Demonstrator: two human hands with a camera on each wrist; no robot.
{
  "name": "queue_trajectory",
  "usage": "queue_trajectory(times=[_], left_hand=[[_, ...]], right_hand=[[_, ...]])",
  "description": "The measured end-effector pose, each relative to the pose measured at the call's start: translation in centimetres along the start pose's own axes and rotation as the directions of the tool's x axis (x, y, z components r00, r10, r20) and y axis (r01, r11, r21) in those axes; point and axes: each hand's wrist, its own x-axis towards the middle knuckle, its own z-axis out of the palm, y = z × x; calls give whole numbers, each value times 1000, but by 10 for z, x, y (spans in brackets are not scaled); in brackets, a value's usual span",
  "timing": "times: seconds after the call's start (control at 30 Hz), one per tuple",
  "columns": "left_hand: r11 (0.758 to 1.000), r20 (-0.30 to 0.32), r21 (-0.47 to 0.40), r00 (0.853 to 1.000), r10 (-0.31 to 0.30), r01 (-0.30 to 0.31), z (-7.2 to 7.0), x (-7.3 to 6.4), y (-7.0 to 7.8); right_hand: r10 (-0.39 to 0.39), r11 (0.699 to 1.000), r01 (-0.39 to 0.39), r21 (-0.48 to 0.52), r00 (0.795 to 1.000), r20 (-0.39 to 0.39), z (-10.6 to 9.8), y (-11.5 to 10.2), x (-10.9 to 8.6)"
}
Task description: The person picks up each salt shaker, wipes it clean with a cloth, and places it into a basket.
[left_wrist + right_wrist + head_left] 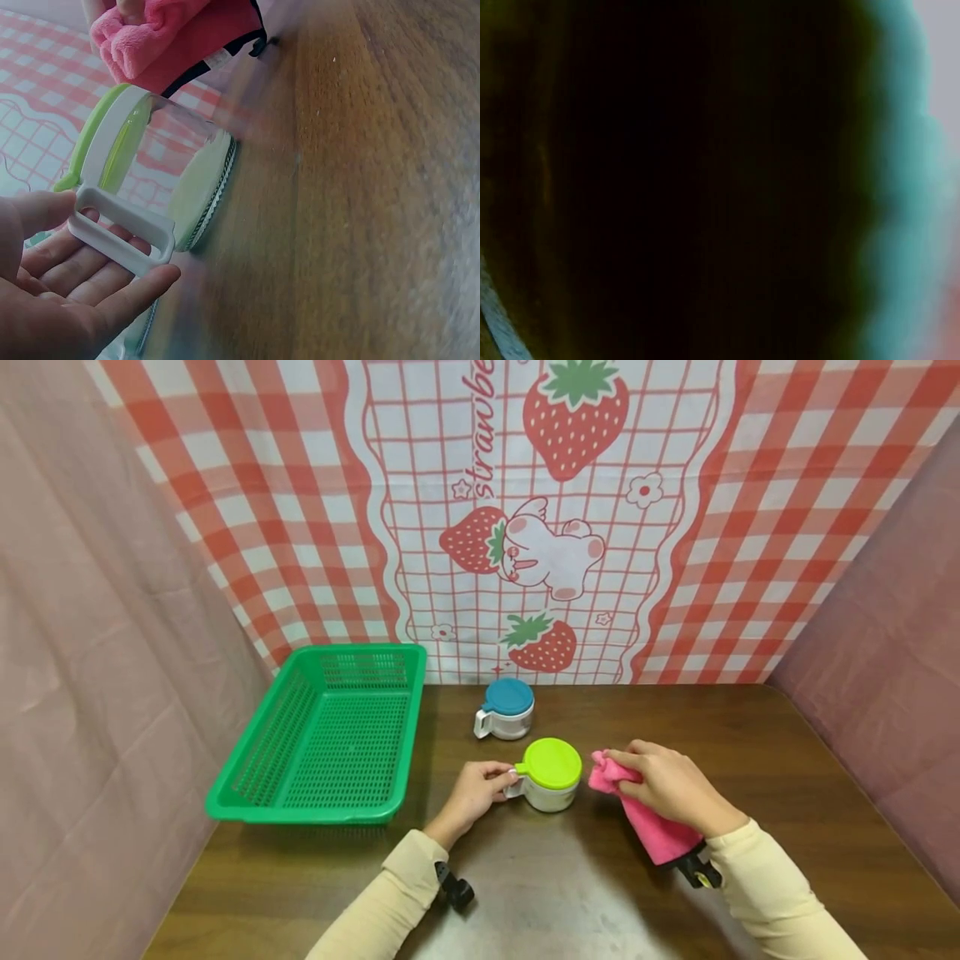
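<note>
A clear seasoning jar (551, 797) with a lime-green lid (553, 762) stands upright on the wooden table. My left hand (474, 793) holds its white handle (124, 229); in the left wrist view the thumb is at the top of the handle and the fingers lie behind and below it. To the right of the jar, my right hand (667, 781) grips a bunched pink cloth (652, 827), whose lower part hangs toward the right wrist. The bunched end is close to the jar, with a small gap between. The right wrist view is mostly dark and blocked.
A second jar (512, 725) with a blue lid stands behind the green-lidded one, near the back edge. At the left is a green plastic basket (416, 735) with perforated walls. A checked strawberry-print curtain (675, 552) closes off the back of the table (525, 893).
</note>
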Motion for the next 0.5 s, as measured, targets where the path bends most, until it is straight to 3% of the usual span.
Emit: queue_trajectory(times=[0.5], left_hand=[[1000,-32,21,999,15,-14,1,-4,-1]], right_hand=[[12,1000,-12,2,1000,2,-2,5,-10]])
